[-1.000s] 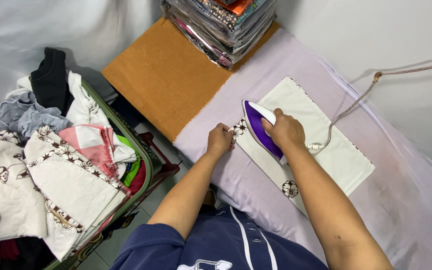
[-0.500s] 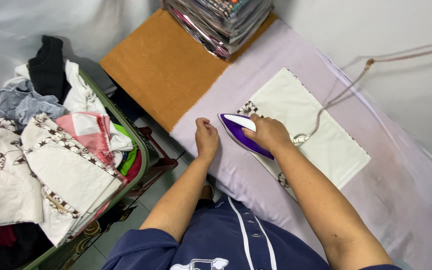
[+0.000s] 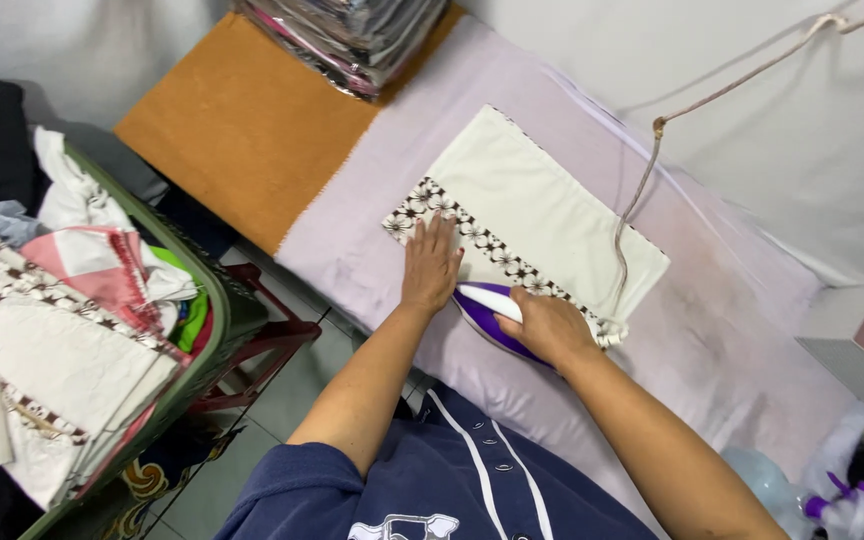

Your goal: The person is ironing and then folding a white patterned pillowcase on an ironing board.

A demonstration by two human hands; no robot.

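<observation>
A person's right hand (image 3: 544, 325) is wrapped around the handle of a purple and white iron (image 3: 487, 310), which sits at the near edge of a cream cloth (image 3: 537, 205), while the left hand (image 3: 430, 265) lies flat, fingers spread, on the cloth's brown flower-patterned border just left of the iron's tip. The cloth lies aslant on a lilac pad (image 3: 742, 330), its long side running from far left to near right, with the cord (image 3: 642, 190) crossing its right end and rising out of the top right corner. The hand covers most of the iron, and the soleplate cannot be seen. Bare pad stretches to the right of the cloth and along its far side up to the white wall; to the left the pad ends on an orange mat (image 3: 242, 125), where a stack of wrapped folded goods (image 3: 352, 35) is cut off by the top edge. A green basket (image 3: 217, 300) heaped with clothes stands at the left, well apart from the hands, partly out of view. A spray bottle (image 3: 837, 500) shows blurred at the lower right corner.
</observation>
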